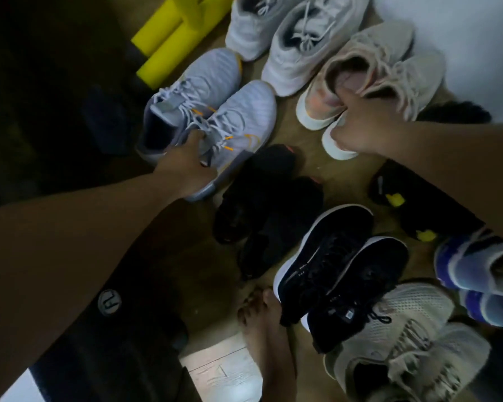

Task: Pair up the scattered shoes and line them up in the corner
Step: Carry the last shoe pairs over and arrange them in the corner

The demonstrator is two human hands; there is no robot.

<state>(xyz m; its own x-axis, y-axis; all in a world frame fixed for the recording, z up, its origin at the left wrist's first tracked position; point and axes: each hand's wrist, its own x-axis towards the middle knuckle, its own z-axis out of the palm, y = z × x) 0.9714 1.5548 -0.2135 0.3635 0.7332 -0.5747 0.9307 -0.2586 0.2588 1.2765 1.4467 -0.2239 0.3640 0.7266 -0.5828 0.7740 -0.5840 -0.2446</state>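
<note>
Pairs of shoes lie on the floor near a white wall. My left hand (186, 166) grips the light grey pair with orange accents (215, 111) at their collars, fingers tucked between the two shoes. My right hand (357, 123) grips the beige knit pair (384, 59) at the heel openings. Behind them sits a white pair (291, 39). Nearer me lie an all-black pair (267, 210), a black pair with white soles (340, 268), an off-white mesh pair (404, 338), a blue and white pair (482, 271) and black shoes with yellow marks (404, 204).
Yellow foam rollers (169, 39) lie at the back left beside the grey pair. The white wall (476, 39) closes the right back side. My bare foot (267, 329) stands between the black shoes and my dark shorts (114, 329). Another dark shoe (453, 113) lies by the wall.
</note>
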